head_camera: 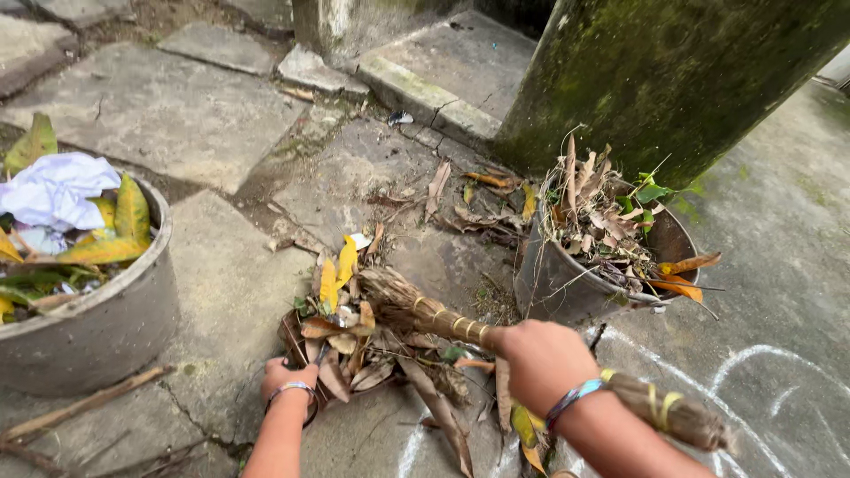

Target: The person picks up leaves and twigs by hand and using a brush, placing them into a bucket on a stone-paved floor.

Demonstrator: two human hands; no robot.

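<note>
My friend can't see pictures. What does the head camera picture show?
A person's right hand grips a short broom and the left hand rests on a pile of dry leaves on a stone floor. A tilted metal bucket of leaves sits behind, and a grey tub on the left.

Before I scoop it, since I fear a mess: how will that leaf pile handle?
The leaf pile looks dry and curled, so probably light and crumbly. Loose leaves would likely slip off when lifted. The broom in the right hand and the left hand hem it in.

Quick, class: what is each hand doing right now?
Left hand: pressed on the leaf pile; grip cannot be told.
Right hand: closed, holding the broom.
</note>
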